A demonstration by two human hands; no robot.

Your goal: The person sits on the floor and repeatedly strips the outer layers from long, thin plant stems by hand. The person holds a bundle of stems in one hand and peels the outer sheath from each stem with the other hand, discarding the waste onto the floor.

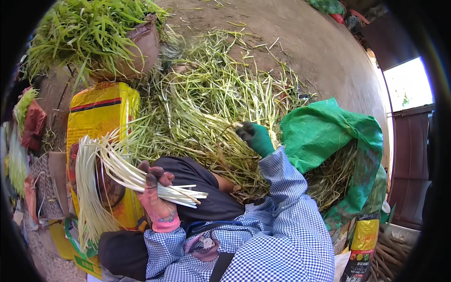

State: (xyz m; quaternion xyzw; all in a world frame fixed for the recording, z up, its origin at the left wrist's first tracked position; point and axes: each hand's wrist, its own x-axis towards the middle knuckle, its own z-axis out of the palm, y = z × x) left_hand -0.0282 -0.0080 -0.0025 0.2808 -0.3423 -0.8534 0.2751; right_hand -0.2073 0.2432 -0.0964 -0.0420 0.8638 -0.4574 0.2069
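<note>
My left hand [156, 194], in a pink glove with dark fingertips, grips a bundle of long pale stalks [123, 172]. The cut-looking white ends point right over my dark trouser leg, and the thin leafy ends droop left over a yellow printed bag [95, 127]. My right hand [255, 135], in a green glove with dark fingers, is out over a heap of loose green and yellowish leaves [218, 84]. Its fingertips pinch a wisp of yellowish leaves [218, 121], partly blurred.
A container [142, 53] heaped with green leafy plants [84, 35] stands at upper left. At right, an open green woven sack [317, 130] holds dried plant matter [331, 172]. More bundled plants [17, 162] lie at far left. Sticks [391, 257] are at lower right.
</note>
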